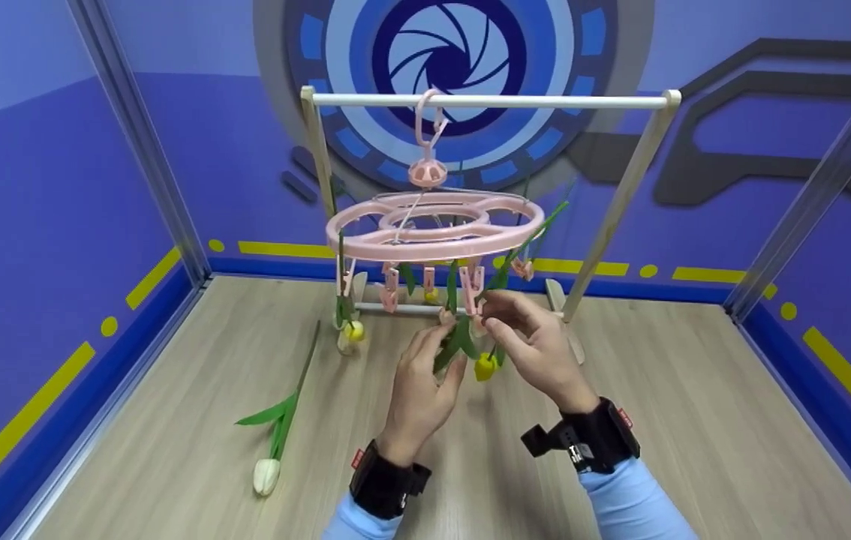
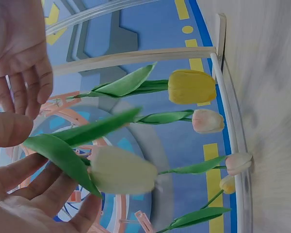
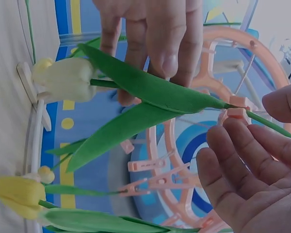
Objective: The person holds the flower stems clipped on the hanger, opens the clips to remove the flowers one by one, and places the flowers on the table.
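Observation:
A white tulip [image 2: 121, 170] hangs bloom-down, its stem in a pink clothespin [image 3: 237, 108] of a round hanger [image 1: 440, 247]. My left hand [image 1: 422, 382] is around its green leaves [image 3: 140, 90], fingers behind the stem and thumb near a leaf edge, loosely extended. At the clothespin, my right hand [image 1: 538, 349] has its fingertips close below the clip and its thumb apart from it. Beside that hand, a yellow tulip [image 1: 485, 367] hangs bloom-down. In the head view the left hand hides the white bloom.
Another white tulip [image 1: 266, 477] lies on the wooden table [image 1: 696, 420] at left. The hanger hooks over the white bar [image 1: 545, 101] of a wooden stand [image 1: 624, 195]. Several more tulips hang from clips, including a yellow one [image 1: 353, 331] at the left.

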### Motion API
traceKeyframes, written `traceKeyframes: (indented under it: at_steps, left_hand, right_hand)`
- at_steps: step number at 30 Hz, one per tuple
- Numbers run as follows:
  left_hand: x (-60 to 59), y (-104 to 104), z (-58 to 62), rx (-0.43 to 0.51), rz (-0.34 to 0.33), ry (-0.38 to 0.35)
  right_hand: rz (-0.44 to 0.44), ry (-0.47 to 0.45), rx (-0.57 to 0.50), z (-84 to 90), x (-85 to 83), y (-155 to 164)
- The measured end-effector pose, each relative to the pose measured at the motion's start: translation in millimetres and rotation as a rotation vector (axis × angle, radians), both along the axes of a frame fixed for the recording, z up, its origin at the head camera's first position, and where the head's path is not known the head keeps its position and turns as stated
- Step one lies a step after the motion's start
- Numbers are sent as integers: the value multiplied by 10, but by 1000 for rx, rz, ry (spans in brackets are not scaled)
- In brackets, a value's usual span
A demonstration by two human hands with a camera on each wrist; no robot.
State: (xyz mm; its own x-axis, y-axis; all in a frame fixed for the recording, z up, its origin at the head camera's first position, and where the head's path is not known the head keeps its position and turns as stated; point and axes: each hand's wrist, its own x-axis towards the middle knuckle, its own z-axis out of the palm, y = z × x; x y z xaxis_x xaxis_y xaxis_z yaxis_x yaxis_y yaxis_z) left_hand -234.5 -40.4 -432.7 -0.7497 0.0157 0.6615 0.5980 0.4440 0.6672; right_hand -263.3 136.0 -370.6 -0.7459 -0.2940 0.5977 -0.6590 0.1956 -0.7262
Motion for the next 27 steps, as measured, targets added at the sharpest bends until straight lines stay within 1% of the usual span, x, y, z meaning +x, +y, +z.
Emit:
traceKeyframes:
  at_steps: [3, 8, 12, 17, 23, 27]
  left_hand:
    - [6, -14, -13, 21, 12, 40]
    - [37, -39, -13, 25, 56, 88]
    - [62, -68, 21, 13, 64, 90]
    - [79, -114, 78, 17, 19, 54]
    - [53, -159, 83, 40, -38, 11]
    - [61, -185, 116, 63, -91, -47]
  right_hand:
    - [28, -2, 7, 20, 22, -31]
    - [77, 17, 33, 57, 36, -71]
    - [105, 21, 41, 92, 16, -86]
    - [131, 6, 20, 142, -65, -73]
    - [141, -75, 11, 221, -182, -38]
    - [169, -120, 17, 268, -253, -18]
